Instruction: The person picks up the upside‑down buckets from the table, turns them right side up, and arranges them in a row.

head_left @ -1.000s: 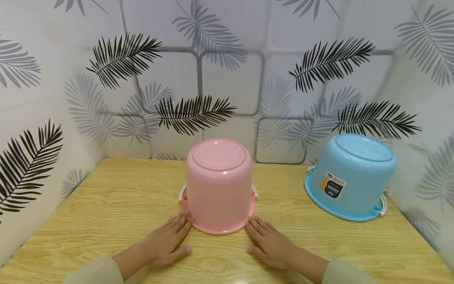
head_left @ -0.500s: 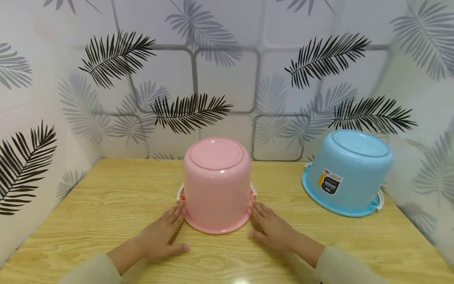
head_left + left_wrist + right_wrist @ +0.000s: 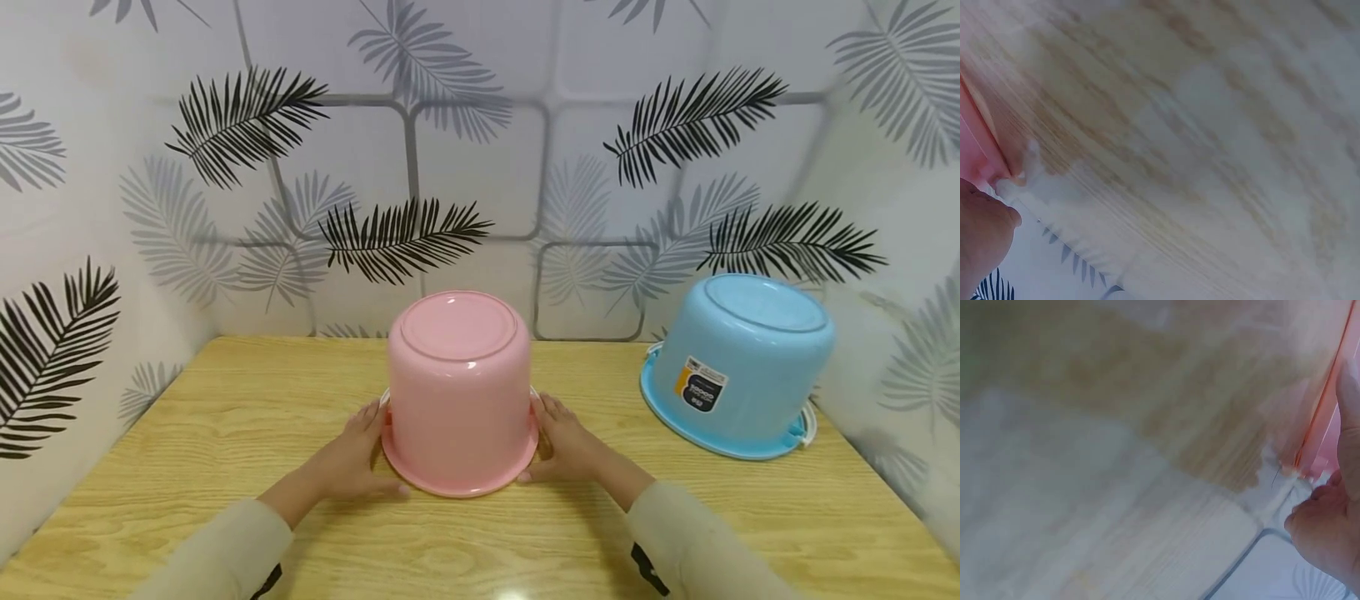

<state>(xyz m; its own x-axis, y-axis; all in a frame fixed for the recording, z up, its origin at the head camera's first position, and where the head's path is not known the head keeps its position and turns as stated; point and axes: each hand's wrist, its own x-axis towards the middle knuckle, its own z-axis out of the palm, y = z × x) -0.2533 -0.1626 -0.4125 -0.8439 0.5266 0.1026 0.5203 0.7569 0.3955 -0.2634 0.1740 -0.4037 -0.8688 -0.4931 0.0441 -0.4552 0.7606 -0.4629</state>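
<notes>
Since the earlier frame both hands are shifting forward along the pink bucket's sides, fingers now lying farther back toward its handle ends; both buckets are staying put. The leaf-print wall [image 3: 480,183] is standing behind the pink bucket, and the wood-grain table [image 3: 262,417] is spreading around it. The pink bucket [image 3: 461,408] is resting upside down, base up, squarely between the two hands. Blue bucket [image 3: 750,367], also upside down, is sitting right of the pink bucket, slightly farther back, well apart from it. Beige sleeves [image 3: 217,550] are reaching in from the near side of the pink bucket. Left hand [image 3: 352,462] is lying against the pink bucket's left side, thumb spread wide from the fingers, tip pointing at the front of the rim; can't tell if the thumb is touching. Right hand [image 3: 566,446] is mirroring it on the bucket's right side, also wide, fingers touching by the rim, thumb at the rim's front. White handle [image 3: 385,398] is peeking out beside the left fingers. White-orange-black label [image 3: 701,385] on the blue bucket is showing upside-down print, too small to read.
</notes>
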